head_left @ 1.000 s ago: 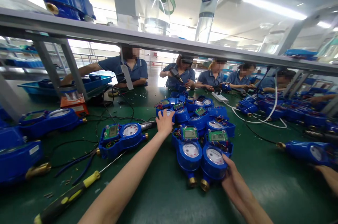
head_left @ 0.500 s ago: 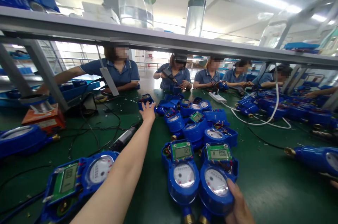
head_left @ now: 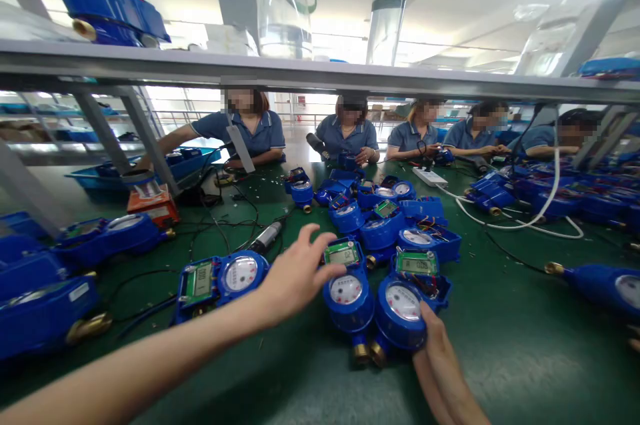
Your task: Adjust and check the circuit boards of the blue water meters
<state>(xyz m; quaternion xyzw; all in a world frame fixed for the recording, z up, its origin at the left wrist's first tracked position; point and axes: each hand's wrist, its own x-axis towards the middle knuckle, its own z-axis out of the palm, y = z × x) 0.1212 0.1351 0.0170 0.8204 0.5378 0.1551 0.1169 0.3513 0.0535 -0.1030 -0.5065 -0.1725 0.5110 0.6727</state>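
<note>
Head-worn view, forward across tabletop (head_left: pixel 505 338)

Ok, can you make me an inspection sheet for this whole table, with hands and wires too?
Surface: green tabletop.
Job's things: left meter and right meter, both blue, side by side, brass ends nearest.
Clutter: more blue meters beyond; orange box on the left.
Hands: left hand open at the left meter, contact unclear; right hand grips the right meter's side.
Cables: black cable on the left, white cable looping on the right.
Surroundings: shelf above holding bottles; co-workers opposite.
</note>
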